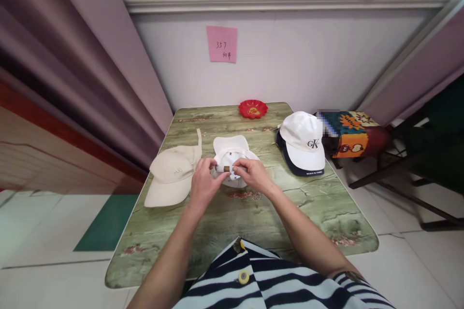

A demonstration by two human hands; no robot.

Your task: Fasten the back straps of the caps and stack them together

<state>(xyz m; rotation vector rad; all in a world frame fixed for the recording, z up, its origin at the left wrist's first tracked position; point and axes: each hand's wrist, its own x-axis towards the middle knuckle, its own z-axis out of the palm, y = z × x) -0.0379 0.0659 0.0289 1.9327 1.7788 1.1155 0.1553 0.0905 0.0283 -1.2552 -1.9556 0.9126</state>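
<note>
A white baseball cap (231, 143) lies upside down in the middle of the table, its brim pointing away from me and its inside showing. Both hands are closed on its back strap, which has a small brown patch. My left hand (205, 178) pinches the strap's left end, and my right hand (253, 172) pinches it just right of the patch. Left of my left hand rests a beige cap (170, 174) with a loose strap sticking up at the back. Over on the right, a white cap with dark lettering (302, 137) sits on top of a navy cap (308, 172).
The green wood-patterned table (232, 217) has a red scalloped dish (253, 109) at its back edge. A pink note (222, 44) is stuck to the wall behind. Beyond the right edge stand a colourful box-like seat (357, 130) and a dark chair (431, 154).
</note>
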